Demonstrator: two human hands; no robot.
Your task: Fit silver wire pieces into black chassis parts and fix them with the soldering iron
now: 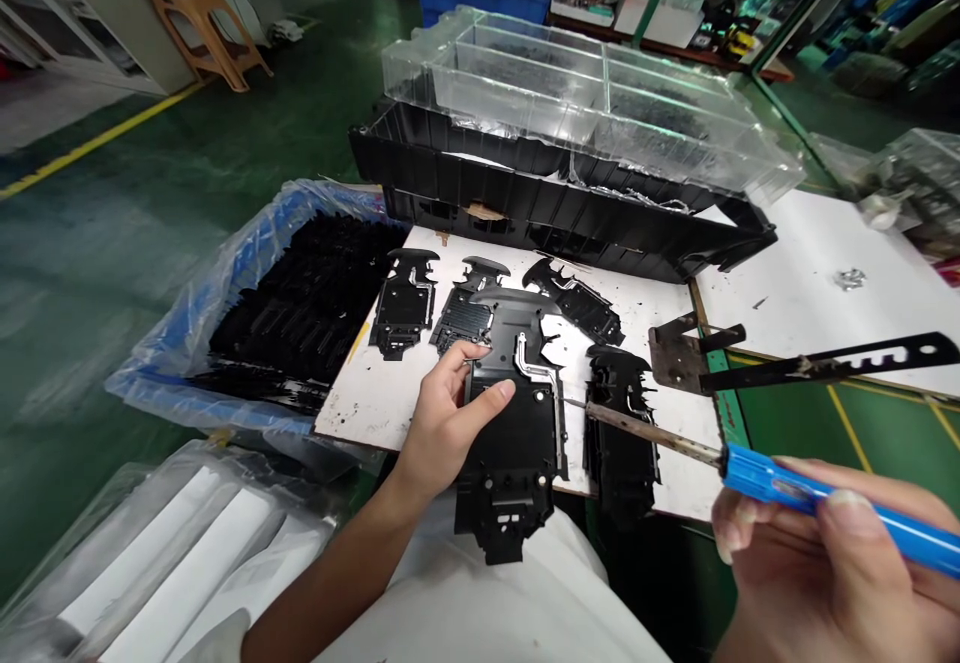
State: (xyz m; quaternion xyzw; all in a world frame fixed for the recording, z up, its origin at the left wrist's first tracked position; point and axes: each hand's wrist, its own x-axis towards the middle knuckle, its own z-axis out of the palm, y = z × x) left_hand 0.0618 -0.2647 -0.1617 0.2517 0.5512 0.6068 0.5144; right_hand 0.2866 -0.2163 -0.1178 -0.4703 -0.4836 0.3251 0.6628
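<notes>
A black plastic part [514, 433] is held by my left hand [454, 413], thumb on its face and fingers at its left edge. A silver bent metal strip [536, 373] runs along its upper right side. My right hand [847, 553] grips a blue-handled soldering iron [780, 481], whose thin tip points left and reaches the strip's right side; whether it touches cannot be made out. Similar black parts lie on the white board, one [405, 303] at its left, another [577, 301] towards the back, and a pile [621, 423] just right of the held part.
A blue bin [157, 358] lined with plastic and full of black parts stands left. Behind the board are a black tray [525, 198] and clear trays [600, 93]. A metal bracket [817, 358] juts out on the right. Wrapped white sheets [187, 543] lie lower left.
</notes>
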